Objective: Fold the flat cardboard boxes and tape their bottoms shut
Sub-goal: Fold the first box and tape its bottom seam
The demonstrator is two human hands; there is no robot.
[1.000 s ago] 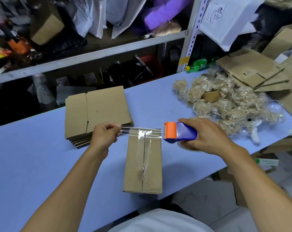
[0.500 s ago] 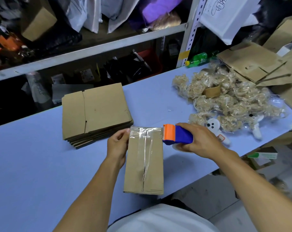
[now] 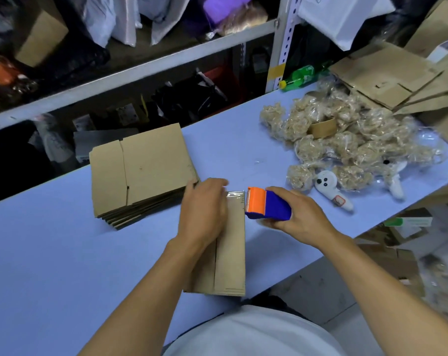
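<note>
A folded cardboard box [image 3: 230,255] lies on the blue table [image 3: 50,265] in front of me, its seamed face up and clear tape across its far end. My left hand [image 3: 203,211] lies flat on that far end, pressing the tape down. My right hand [image 3: 298,217] grips the blue and orange tape dispenser [image 3: 268,205], whose orange head sits at the box's far right corner. A stack of flat cardboard boxes [image 3: 140,173] rests to the left, just beyond my left hand.
A heap of plastic-wrapped beige bundles [image 3: 346,145] with a white toy [image 3: 332,188] covers the table's right side. More flat cardboard [image 3: 390,75] lies at the far right. A green bottle [image 3: 300,77] and metal shelving [image 3: 140,70] stand behind. The table's near edge runs past my body.
The tape stretched in the air between my hands has been laid across the box's far end. My left hand let go of the tape end and moved onto the box top.
</note>
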